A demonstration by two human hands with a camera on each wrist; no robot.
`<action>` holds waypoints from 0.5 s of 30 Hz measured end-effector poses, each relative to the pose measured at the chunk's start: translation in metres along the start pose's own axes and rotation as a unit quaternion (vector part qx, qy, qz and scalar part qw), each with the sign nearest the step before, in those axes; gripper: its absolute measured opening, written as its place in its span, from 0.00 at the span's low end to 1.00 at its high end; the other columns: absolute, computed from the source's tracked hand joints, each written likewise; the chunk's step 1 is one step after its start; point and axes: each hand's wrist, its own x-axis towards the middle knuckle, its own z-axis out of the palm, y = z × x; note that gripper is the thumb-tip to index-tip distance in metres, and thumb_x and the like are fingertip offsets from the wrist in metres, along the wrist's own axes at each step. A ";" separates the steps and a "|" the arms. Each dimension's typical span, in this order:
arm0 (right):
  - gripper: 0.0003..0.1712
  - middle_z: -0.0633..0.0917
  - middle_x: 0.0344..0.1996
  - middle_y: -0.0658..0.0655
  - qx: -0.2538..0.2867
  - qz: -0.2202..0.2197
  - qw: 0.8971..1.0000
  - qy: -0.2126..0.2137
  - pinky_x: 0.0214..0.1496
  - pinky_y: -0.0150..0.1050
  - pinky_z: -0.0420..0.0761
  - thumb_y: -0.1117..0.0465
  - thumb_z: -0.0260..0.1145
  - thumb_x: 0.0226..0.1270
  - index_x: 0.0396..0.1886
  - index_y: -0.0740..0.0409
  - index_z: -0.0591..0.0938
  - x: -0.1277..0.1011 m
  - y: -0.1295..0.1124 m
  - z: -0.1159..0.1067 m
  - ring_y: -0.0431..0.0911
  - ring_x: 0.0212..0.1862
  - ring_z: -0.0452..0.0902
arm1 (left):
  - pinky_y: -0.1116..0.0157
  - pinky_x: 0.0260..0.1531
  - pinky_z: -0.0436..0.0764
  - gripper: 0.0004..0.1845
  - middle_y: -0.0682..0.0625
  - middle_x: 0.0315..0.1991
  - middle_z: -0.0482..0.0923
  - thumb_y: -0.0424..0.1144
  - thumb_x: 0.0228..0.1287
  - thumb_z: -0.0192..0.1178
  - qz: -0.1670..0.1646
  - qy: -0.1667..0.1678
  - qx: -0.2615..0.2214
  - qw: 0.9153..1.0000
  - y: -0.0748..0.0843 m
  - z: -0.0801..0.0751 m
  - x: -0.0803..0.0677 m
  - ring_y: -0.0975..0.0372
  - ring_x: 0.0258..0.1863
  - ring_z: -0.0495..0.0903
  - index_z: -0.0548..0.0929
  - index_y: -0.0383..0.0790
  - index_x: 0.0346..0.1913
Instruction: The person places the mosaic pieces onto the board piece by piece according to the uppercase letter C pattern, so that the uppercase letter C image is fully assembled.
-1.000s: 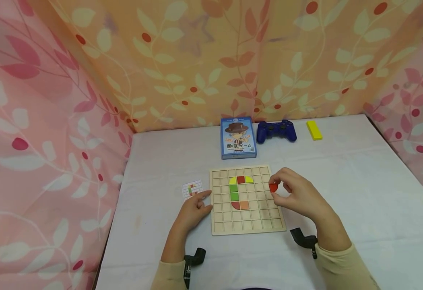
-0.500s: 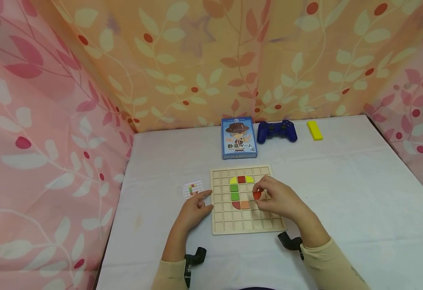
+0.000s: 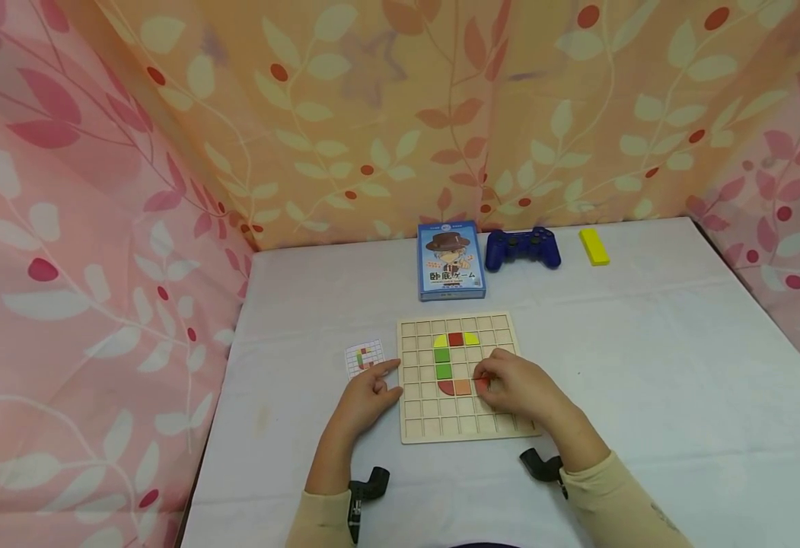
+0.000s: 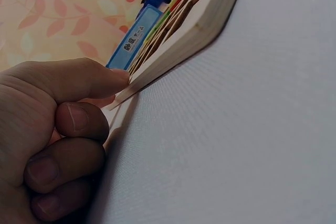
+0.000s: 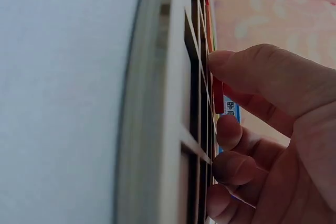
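Red quarter-round piece [image 3: 482, 383] pinched in right hand [image 3: 519, 388], fingertips curled round it, only a sliver of red showing past thumb [image 5: 247, 72] in wrist view. Sits right at the grip, over the wooden grid board [image 3: 468, 430], in or just above the cell directly beside the orange square [image 3: 463, 387]; cannot tell if fully seated.

Left hand [image 3: 368, 396] flat-ish on the table, index finger [image 4: 79, 80] extended and touching the board's near-left edge, other fingers loosely curled, holding nothing. Pattern card [image 3: 364, 357] just beyond that fingertip, off the board.

Doing this step well, as a judgement:
- Check curve orientation against card before letting go; red quarter [image 3: 446, 387] on far side of the orange square likely the mirror partner, so rounded edge should face down and away from it.
- Lower straight into the cell, no sliding; grid walls [image 5: 197, 108] stand proud and will catch a tilted piece.
- Press flat with one fingertip, then lift fingers straight up so the piece does not ride out with them.
- Keep knuckles off neighbouring pieces: green squares [image 3: 443, 363] and yellow and red pieces [image 3: 456, 339] lie just beyond the grip, toward the far edge.
- Keep left index braced on board edge so board does not shift under the push.

Risk: piece rotated wrong way, or propped on a divider.
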 end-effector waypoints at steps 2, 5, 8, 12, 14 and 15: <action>0.09 0.77 0.33 0.45 0.001 0.002 1.000 0.001 0.38 0.39 0.75 0.63 0.76 0.57 0.35 0.46 0.87 0.001 0.003 0.001 0.39 0.32 0.70 | 0.68 0.15 0.60 0.27 0.56 0.13 0.66 0.40 0.65 0.70 -0.002 0.000 0.000 1.000 0.000 0.000 0.000 0.65 0.13 0.63 0.81 0.47 0.67; 0.10 0.77 0.33 0.43 0.009 0.004 1.000 -0.003 0.40 0.39 0.75 0.61 0.78 0.56 0.38 0.46 0.88 0.001 0.006 0.002 0.39 0.33 0.71 | 0.68 0.16 0.61 0.27 0.57 0.13 0.66 0.40 0.65 0.70 -0.003 0.000 0.003 1.000 0.000 0.000 0.001 0.65 0.13 0.62 0.81 0.47 0.67; 0.10 0.78 0.32 0.41 0.026 0.001 1.000 -0.004 0.38 0.38 0.75 0.59 0.79 0.59 0.41 0.47 0.91 0.001 0.009 0.003 0.37 0.33 0.70 | 0.67 0.17 0.62 0.26 0.57 0.13 0.66 0.40 0.65 0.70 -0.004 0.000 0.010 1.000 0.000 0.000 0.001 0.66 0.14 0.62 0.81 0.47 0.67; 0.10 0.79 0.29 0.39 0.051 0.014 0.999 -0.004 0.34 0.37 0.72 0.56 0.79 0.61 0.43 0.48 0.94 0.001 0.011 0.004 0.38 0.30 0.69 | 0.67 0.18 0.62 0.27 0.58 0.13 0.65 0.40 0.65 0.70 -0.007 0.001 0.015 1.000 0.000 0.000 0.001 0.66 0.14 0.62 0.81 0.47 0.67; 0.11 0.79 0.28 0.38 0.059 0.024 0.998 -0.006 0.33 0.36 0.71 0.56 0.79 0.60 0.44 0.48 0.94 0.001 0.010 0.004 0.38 0.29 0.69 | 0.67 0.18 0.62 0.27 0.58 0.13 0.65 0.40 0.65 0.70 -0.008 0.003 0.015 1.000 -0.001 0.001 0.001 0.66 0.14 0.62 0.81 0.46 0.67; 0.12 0.79 0.28 0.38 0.061 0.026 0.998 -0.008 0.33 0.36 0.70 0.56 0.79 0.60 0.44 0.48 0.94 0.001 0.010 0.004 0.39 0.30 0.69 | 0.67 0.18 0.62 0.27 0.58 0.13 0.65 0.40 0.65 0.70 -0.008 0.004 0.015 1.000 -0.002 0.001 0.001 0.66 0.14 0.62 0.81 0.47 0.67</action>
